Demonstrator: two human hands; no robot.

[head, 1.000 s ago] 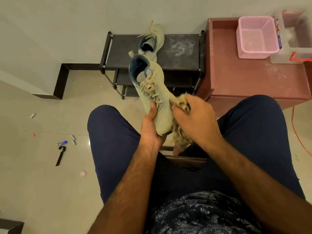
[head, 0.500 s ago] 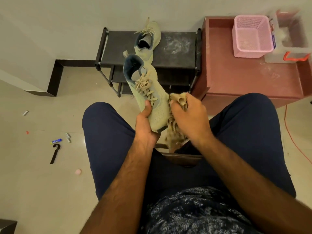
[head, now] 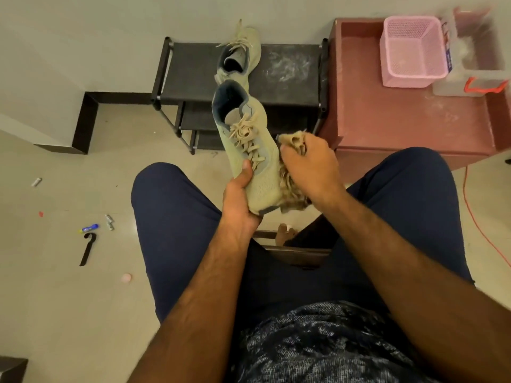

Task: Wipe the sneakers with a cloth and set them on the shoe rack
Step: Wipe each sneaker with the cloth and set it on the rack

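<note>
Sneaker (head: pixel 262 183), the pale green one: what has hold of it?
– The left hand (head: pixel 239 200) grips it at the toe end, from below and from the left, with the thumb laid up over the mesh beside the lowest laces. The heel opening points away from the person, toward the wall.
– And the right hand?
– The right hand (head: pixel 309 167) is closed round a tan, frayed cloth (head: pixel 293 196), bunched in the fist. One end of the cloth sticks out above the knuckles and the rest hangs below the palm. The cloth lies against the sneaker's right side, near the toe.
– Where is the shoe held?
– In the air between the person's knees, above legs in dark blue trousers, in front of the shoe rack (head: pixel 290 78).
– The other of the pair?
– The second sneaker (head: pixel 240 56) stands on the rack's top shelf, left of its middle, toe to the wall, laces loose. To its right the shelf bears a whitish dusty smear.
– Around the rack?
– Just to its right stands a red-brown cabinet (head: pixel 387 120). On it are a pink mesh basket (head: pixel 412 51) and, beside the basket, a clear plastic box (head: pixel 453 87) with an orange clasp. An orange cable (head: pixel 481 217) runs over the floor on the right. On the floor at the left lie a black strap (head: pixel 88 248) and a small blue and yellow thing (head: pixel 88 228) that I cannot make out.
</note>
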